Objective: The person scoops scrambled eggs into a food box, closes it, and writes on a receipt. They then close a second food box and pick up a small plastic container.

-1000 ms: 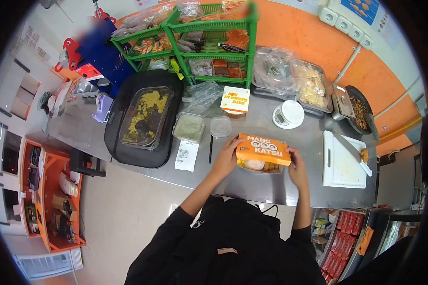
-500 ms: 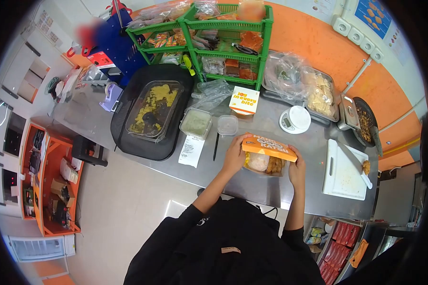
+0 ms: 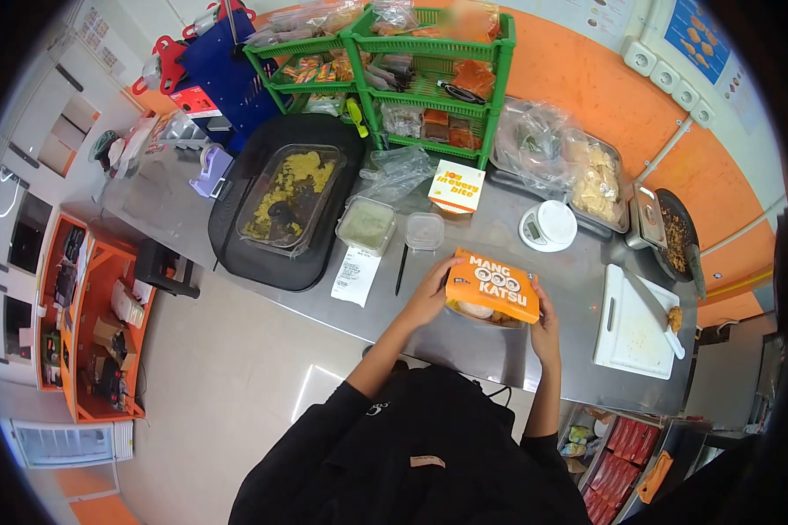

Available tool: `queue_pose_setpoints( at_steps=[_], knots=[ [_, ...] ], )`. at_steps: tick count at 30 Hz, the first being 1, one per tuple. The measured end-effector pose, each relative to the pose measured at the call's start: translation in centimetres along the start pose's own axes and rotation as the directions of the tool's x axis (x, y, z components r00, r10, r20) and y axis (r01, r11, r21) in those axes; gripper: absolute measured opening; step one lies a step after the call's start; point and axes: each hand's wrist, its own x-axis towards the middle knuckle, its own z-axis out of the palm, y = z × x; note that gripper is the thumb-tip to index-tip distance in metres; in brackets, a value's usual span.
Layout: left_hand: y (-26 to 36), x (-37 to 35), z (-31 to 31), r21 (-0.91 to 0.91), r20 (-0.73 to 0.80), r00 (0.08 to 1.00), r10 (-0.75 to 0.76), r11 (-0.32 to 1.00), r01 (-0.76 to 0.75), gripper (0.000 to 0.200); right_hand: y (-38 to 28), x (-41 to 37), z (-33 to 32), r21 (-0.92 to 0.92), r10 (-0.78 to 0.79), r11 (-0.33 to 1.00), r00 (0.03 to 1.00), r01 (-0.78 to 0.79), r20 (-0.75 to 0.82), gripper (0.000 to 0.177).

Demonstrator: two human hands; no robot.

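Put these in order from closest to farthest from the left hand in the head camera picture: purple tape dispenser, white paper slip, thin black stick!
1. Thin black stick: just left of the left hand.
2. White paper slip: farther left, past the stick.
3. Purple tape dispenser: farthest left of the three.

**Steel counter with gear all round the dial**

So the steel counter [image 3: 578,271] is pretty packed. Green rack [image 3: 429,46] at 12, loaded with plastic packets. Kitchen scale [image 3: 547,227] sits between 2 and 3. Around 3:30 there's a white cutting board [image 3: 626,346] with a knife [image 3: 643,290] lying on it, handle pointing to 4. Black tray [image 3: 228,223] at 10 with a clear container [image 3: 322,208] of yellow stuff on top. Purple tape dispenser [image 3: 210,172] just beside that tray, also 10ish. Orange shelf unit [image 3: 105,293] well off towards 9.
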Motion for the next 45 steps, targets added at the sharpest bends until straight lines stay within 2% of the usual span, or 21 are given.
queue_pose_setpoints(
  at_steps=[3, 5, 9, 10, 11, 16, 18, 20, 22, 24, 26, 27, 29, 30, 32, 36, 39, 41, 42, 44, 45],
  knots=[
    [-1.0, 0.0, -2.4, -0.073, 0.203, 0.978, -0.050, 0.995, 0.066, 0.057, 0.9, -0.7, -1.1, 0.000, 0.022, 1.000, 0.992, -0.022, 0.122, 0.063],
    [-1.5, 1.0, -4.4, -0.327, 0.566, 0.824, -0.005, 0.916, 0.231, 0.061, -0.7, -0.6, -2.4, 0.010, 0.072, 0.997, 0.973, -0.076, 0.221, 0.065],
    [2.6, -0.5, -3.4, -0.210, 0.461, 0.852, -0.246, 0.903, 0.374, 0.057, -1.3, -0.4, -3.7, 0.063, 0.119, 0.986, 0.913, -0.155, 0.391, 0.071],
    [3.6, -0.9, -3.0, 0.139, 0.372, 0.912, -0.175, 0.982, 0.132, 0.056, -1.8, -0.5, -3.4, 0.061, 0.117, 0.986, 0.913, -0.152, 0.392, 0.071],
    [4.1, -1.1, -2.7, 0.483, 0.316, 0.947, -0.065, 0.870, -0.101, 0.055, -2.3, -0.7, -2.8, -0.028, 0.085, 0.996, 0.935, -0.081, 0.343, 0.072],
    [3.4, -1.8, -2.6, 0.537, 0.359, 0.930, -0.082, 0.833, -0.134, 0.054, -1.8, -0.9, -1.8, -0.222, 0.038, 0.975, 0.966, 0.021, 0.256, 0.067],
    [2.5, -2.5, -2.1, 0.571, 0.355, 0.929, -0.104, 0.811, -0.128, 0.054, -0.8, -1.6, -1.7, -0.506, -0.087, 0.839, 0.967, 0.200, 0.239, 0.060],
    [1.7, -3.2, -1.6, 0.569, 0.286, 0.956, 0.066, 0.791, -0.225, 0.050, -0.8, -2.6, -1.0, -0.542, -0.112, 0.806, 0.960, 0.239, 0.256, 0.056],
    [1.3, -4.3, -1.0, 0.599, 0.230, 0.969, 0.092, 0.771, -0.216, 0.048, 0.6, -3.5, -0.3, -0.673, -0.196, 0.687, 0.962, 0.273, 0.190, 0.052],
    [1.1, -5.0, -0.1, 0.629, 0.171, 0.977, 0.124, 0.750, -0.205, 0.047, 0.6, -3.9, 0.2, -0.649, -0.180, 0.717, 0.967, 0.254, 0.180, 0.049],
    [1.2, -5.2, 0.8, 0.335, 0.077, 0.992, -0.100, 0.940, 0.068, 0.047, 1.3, -3.7, 0.9, -0.491, -0.165, 0.855, 0.985, 0.167, 0.048, 0.053],
    [0.9, -5.2, 1.3, 0.337, 0.071, 0.993, -0.091, 0.940, 0.062, 0.047, 2.2, -3.5, 1.6, -0.491, -0.175, 0.853, 0.983, 0.177, 0.051, 0.053],
    [-0.1, -5.1, 2.0, 0.180, -0.041, 0.998, -0.047, 0.982, 0.053, 0.048, 2.9, -3.3, 3.3, 0.152, 0.212, 0.974, 0.915, -0.169, -0.344, 0.063],
    [-0.7, -5.1, 2.1, 0.179, -0.050, 0.998, -0.044, 0.983, 0.052, 0.048, 3.1, -3.1, 2.8, 0.148, 0.207, 0.975, 0.918, -0.165, -0.339, 0.063],
    [-1.1, -4.6, 1.8, -0.005, -0.025, 0.997, -0.072, 0.997, 0.072, 0.050, 0.7, -2.3, 2.6, 0.286, 0.450, 0.869, 0.884, -0.403, -0.125, 0.062],
    [-1.4, -3.4, 0.6, -0.096, 0.015, 0.997, -0.076, 0.992, 0.077, 0.053, 2.2, -2.9, 2.5, 0.407, 0.483, 0.806, 0.875, -0.431, -0.028, 0.060],
    [1.0, -3.3, 0.0, -0.157, 0.100, 0.973, -0.207, 0.962, 0.221, 0.063, 1.5, -3.6, 3.1, 0.450, 0.476, 0.797, 0.877, -0.402, -0.061, 0.059],
    [2.5, -3.8, 0.8, -0.262, -0.189, 0.954, -0.234, 0.948, 0.181, 0.078, -1.7, -4.2, 4.0, 0.587, 0.462, 0.717, 0.887, -0.377, 0.005, 0.054],
    [3.4, -4.1, 0.8, -0.260, -0.193, 0.952, -0.237, 0.948, 0.183, 0.078, -2.8, -4.4, 4.7, 0.587, 0.463, 0.715, 0.886, -0.381, 0.010, 0.054],
    [7.3, -4.4, 0.0, -0.551, -0.109, 0.698, -0.708, 0.627, 0.551, 0.088, -5.0, -4.2, 6.5, 0.617, 0.406, 0.719, 0.914, -0.322, 0.004, 0.053],
    [9.6, -4.7, -1.4, -0.652, 0.176, 0.670, -0.721, 0.425, 0.628, 0.072, -6.4, -4.0, 7.6, 0.593, 0.400, 0.736, 0.916, -0.328, 0.009, 0.055]
  ],
)
